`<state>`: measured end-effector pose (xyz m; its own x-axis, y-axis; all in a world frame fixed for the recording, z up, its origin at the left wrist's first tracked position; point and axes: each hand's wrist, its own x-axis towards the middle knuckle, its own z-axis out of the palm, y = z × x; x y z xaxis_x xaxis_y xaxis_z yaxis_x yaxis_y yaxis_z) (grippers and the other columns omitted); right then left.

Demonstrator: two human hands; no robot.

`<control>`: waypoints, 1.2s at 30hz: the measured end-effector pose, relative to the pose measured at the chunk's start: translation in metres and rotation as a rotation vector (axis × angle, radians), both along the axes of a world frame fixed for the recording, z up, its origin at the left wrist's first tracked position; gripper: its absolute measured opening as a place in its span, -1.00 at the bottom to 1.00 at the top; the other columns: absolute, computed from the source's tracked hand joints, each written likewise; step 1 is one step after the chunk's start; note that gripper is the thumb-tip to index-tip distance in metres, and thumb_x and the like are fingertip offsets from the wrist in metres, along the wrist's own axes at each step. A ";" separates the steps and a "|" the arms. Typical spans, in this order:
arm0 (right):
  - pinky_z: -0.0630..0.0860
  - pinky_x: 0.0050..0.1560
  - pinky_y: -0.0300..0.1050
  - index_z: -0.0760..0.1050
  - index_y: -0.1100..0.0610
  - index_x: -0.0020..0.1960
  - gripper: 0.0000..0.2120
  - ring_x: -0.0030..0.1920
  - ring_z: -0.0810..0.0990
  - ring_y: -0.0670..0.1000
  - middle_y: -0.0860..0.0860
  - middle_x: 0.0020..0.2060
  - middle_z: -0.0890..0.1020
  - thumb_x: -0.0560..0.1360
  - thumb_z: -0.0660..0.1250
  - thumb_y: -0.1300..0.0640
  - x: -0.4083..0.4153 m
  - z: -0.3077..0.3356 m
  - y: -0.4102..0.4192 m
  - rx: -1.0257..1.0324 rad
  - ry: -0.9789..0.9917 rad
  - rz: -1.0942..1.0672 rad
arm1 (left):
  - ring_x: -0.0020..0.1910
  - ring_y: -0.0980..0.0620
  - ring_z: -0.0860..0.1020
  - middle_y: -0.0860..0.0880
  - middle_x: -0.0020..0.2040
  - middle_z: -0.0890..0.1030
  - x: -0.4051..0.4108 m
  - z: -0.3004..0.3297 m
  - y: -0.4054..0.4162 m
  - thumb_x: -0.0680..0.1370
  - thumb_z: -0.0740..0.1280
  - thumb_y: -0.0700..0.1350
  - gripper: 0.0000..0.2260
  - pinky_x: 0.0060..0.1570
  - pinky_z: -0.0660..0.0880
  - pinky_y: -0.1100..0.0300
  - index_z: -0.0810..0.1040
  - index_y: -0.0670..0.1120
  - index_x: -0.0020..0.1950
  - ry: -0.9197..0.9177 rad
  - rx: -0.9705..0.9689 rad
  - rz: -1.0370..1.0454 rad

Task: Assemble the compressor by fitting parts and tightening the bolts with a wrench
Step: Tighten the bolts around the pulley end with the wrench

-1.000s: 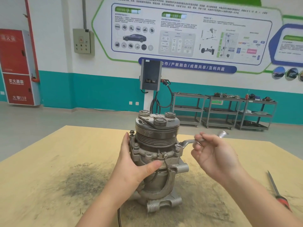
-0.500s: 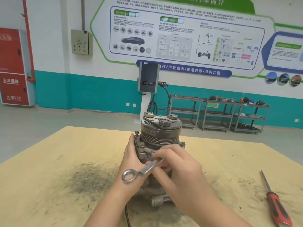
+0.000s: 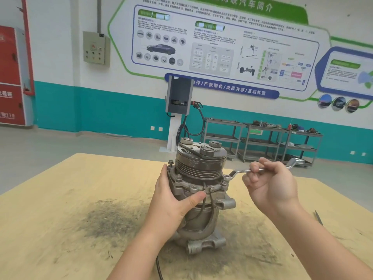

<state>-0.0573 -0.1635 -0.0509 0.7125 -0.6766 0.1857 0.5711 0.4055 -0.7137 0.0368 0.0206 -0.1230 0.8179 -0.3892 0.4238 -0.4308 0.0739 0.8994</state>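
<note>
Grey metal compressor [image 3: 198,190] upright, parts fitted | L hand [image 3: 171,201] braces body | R hand [image 3: 270,184] grasps silver ring wrench [image 3: 240,172] on 3 o'clock flange bolt [image 3: 226,177] | 9 o'clock bolt [image 3: 171,163] looks proud; tightening ongoing

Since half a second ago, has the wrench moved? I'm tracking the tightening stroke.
Yes. The wrench swung from the compressor's front-left to its right side.

Wooden bench [image 3: 60,199] filled lower frame, dark grimy smudge [image 3: 113,219] lower centre-left. Screwdriver tip [image 3: 319,218] poked in at right edge. Red cabinet [image 3: 12,77] far left, grey electrical box [image 3: 96,48] upper left on wall. Big info poster [image 3: 222,43] across top. Charging unit on white post [image 3: 178,98] at centre, cable hanging. Grey metal carts [image 3: 262,138] right of centre against teal wall band.
</note>
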 end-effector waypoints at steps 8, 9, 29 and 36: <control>0.13 -0.59 -0.27 0.25 0.11 -0.19 -0.91 -0.62 0.19 -0.07 -0.02 -0.51 0.34 0.42 0.08 0.28 0.023 0.005 -0.016 0.020 0.053 0.189 | 0.37 0.23 0.22 0.27 0.32 0.20 0.001 0.003 0.000 -0.01 0.37 0.58 0.24 0.41 0.21 0.13 -0.04 0.20 0.56 -0.002 0.078 0.048; 0.13 -0.60 -0.27 0.25 0.11 -0.19 -0.90 -0.62 0.18 -0.07 -0.02 -0.51 0.34 0.44 0.06 0.28 0.024 0.005 -0.018 0.021 0.052 0.175 | 0.39 0.21 0.21 0.25 0.33 0.19 0.001 0.003 0.000 -0.02 0.33 0.61 0.25 0.43 0.20 0.09 -0.03 0.18 0.56 -0.006 0.088 0.050; 0.27 -0.58 -0.25 0.29 0.12 -0.12 -0.87 -0.57 0.27 -0.04 0.03 -0.48 0.40 0.49 0.05 0.31 0.015 -0.001 -0.018 -0.078 0.004 0.203 | -0.05 0.45 0.56 0.29 -0.14 0.66 0.019 0.017 0.008 0.57 0.37 -0.14 -0.86 -0.14 0.40 0.62 0.67 0.08 0.01 0.010 -0.267 0.297; 0.58 -0.18 -0.13 0.47 0.05 -0.05 -0.91 -0.25 0.63 0.09 0.13 -0.21 0.65 0.58 0.25 0.05 -0.031 -0.038 0.009 -0.624 -0.225 -0.132 | -0.02 0.45 0.56 0.22 -0.03 0.67 0.019 0.016 0.007 0.55 0.38 -0.10 -0.83 -0.15 0.40 0.62 0.66 0.02 0.13 0.028 -0.285 0.241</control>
<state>-0.0887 -0.1545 -0.0889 0.5296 -0.4732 0.7040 0.7496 -0.1274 -0.6495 0.0563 0.0278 -0.1067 0.8846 -0.0538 0.4633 -0.4416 0.2231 0.8690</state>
